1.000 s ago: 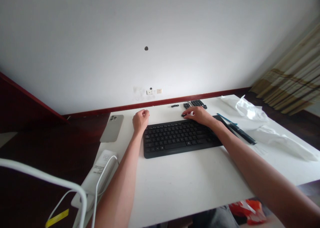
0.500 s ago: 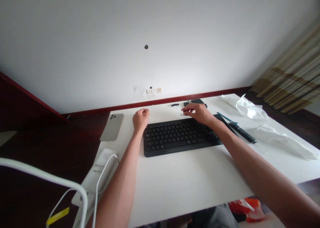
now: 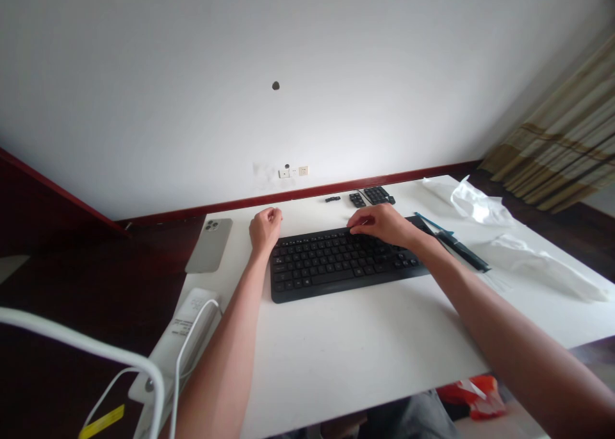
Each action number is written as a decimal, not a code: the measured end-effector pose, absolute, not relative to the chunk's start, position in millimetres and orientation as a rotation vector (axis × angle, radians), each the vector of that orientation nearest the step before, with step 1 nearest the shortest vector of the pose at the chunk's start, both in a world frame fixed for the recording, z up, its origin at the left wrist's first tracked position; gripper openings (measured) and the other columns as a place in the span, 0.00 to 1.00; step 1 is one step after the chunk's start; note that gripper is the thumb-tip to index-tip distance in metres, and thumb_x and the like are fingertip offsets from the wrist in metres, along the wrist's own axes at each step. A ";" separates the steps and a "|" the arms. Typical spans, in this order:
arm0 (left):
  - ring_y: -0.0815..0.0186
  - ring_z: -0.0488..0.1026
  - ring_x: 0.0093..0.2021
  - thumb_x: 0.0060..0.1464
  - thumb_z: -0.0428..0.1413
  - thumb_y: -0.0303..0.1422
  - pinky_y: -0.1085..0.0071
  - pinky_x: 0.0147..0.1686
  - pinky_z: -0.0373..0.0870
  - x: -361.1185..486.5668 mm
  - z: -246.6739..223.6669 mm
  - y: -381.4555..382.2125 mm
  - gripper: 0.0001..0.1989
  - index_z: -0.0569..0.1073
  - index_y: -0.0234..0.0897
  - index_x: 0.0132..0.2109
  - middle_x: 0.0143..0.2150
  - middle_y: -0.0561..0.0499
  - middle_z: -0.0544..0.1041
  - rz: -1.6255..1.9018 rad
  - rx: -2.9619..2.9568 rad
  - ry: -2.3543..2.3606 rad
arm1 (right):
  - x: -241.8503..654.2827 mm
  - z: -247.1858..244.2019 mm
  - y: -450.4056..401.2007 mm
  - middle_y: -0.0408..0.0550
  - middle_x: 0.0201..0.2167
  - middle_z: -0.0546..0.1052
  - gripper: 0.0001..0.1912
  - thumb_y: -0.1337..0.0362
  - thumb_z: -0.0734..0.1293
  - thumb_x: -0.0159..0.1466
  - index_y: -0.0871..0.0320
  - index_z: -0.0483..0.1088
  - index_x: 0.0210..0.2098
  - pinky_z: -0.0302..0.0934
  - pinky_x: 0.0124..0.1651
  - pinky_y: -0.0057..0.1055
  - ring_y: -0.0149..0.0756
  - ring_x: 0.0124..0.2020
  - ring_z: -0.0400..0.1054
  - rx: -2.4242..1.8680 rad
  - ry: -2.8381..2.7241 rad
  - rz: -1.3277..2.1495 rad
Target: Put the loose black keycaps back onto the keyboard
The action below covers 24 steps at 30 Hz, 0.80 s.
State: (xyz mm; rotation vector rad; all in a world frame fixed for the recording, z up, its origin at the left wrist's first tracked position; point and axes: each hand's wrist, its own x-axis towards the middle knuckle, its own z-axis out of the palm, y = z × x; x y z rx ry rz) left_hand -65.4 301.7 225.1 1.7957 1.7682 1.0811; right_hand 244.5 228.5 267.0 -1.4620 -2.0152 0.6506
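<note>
A black keyboard point(image 3: 331, 259) lies flat on the white table, some of its right-hand keys covered by my right arm. My right hand point(image 3: 379, 224) hangs over its back edge, thumb and forefinger pinched at the top row, where a small black keycap seems to be held; the fingertips largely hide it. Beside the back left corner, my left hand point(image 3: 266, 229) rests with curled fingers, and whatever they hold is hidden. Behind the keyboard are loose black keycaps in groups: a short row point(image 3: 332, 199), a small cluster point(image 3: 357, 200) and a larger block point(image 3: 378, 196).
To the left lie a grey phone point(image 3: 210, 245) and a white power strip point(image 3: 185, 327) with a white cable point(image 3: 96, 341). Right of the keyboard are a black pen-like tool point(image 3: 464, 254) and a thin blue stick point(image 3: 430, 223). Crumpled clear plastic point(image 3: 480, 205) sits at the far right.
My right hand has come from behind the keyboard down onto its top row, uncovering more of the loose keycaps. My left hand keeps its curled pose. The view has shifted slightly.
</note>
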 end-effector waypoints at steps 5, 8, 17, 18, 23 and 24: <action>0.65 0.67 0.26 0.60 0.50 0.38 0.70 0.31 0.56 -65.0 224.5 302.4 0.17 0.70 0.40 0.24 0.23 0.53 0.73 1.079 1.802 1.772 | 236.6 261.2 227.5 0.43 0.33 0.84 0.06 0.59 0.74 0.60 0.52 0.82 0.35 0.70 0.42 0.35 0.41 0.36 0.78 -1.444 -2.034 0.668; 0.65 0.65 0.26 0.60 0.50 0.38 0.70 0.31 0.54 -65.8 222.5 304.1 0.17 0.70 0.40 0.25 0.22 0.54 0.70 1.069 1.812 1.781 | 240.4 258.8 229.9 0.43 0.34 0.84 0.07 0.58 0.73 0.61 0.52 0.83 0.36 0.70 0.43 0.35 0.42 0.37 0.78 -1.442 -2.059 0.689; 0.66 0.63 0.25 0.60 0.50 0.38 0.71 0.30 0.53 -66.0 224.0 301.3 0.16 0.69 0.39 0.25 0.22 0.54 0.69 1.068 1.813 1.760 | 247.1 261.6 229.5 0.43 0.40 0.84 0.08 0.60 0.70 0.65 0.51 0.82 0.40 0.71 0.48 0.35 0.42 0.42 0.79 -1.396 -2.139 0.718; 0.67 0.62 0.25 0.60 0.50 0.38 0.71 0.30 0.53 -65.9 224.4 300.9 0.16 0.69 0.39 0.25 0.21 0.55 0.68 1.067 1.810 1.760 | 245.6 262.7 228.5 0.44 0.40 0.84 0.08 0.60 0.70 0.65 0.51 0.82 0.40 0.72 0.48 0.35 0.42 0.42 0.79 -1.386 -2.144 0.719; 0.69 0.60 0.24 0.61 0.50 0.38 0.72 0.30 0.53 -66.6 224.6 299.3 0.17 0.68 0.38 0.25 0.20 0.56 0.65 1.044 1.811 1.748 | 239.5 269.1 224.7 0.46 0.43 0.83 0.10 0.62 0.66 0.68 0.52 0.81 0.40 0.71 0.44 0.34 0.40 0.41 0.78 -1.372 -2.194 0.664; 0.69 0.60 0.23 0.62 0.50 0.38 0.72 0.29 0.53 -66.9 224.5 298.4 0.17 0.68 0.38 0.25 0.20 0.56 0.64 1.038 1.816 1.743 | 239.4 270.2 224.5 0.47 0.43 0.83 0.10 0.62 0.66 0.69 0.53 0.81 0.40 0.71 0.44 0.33 0.40 0.41 0.78 -1.370 -2.194 0.667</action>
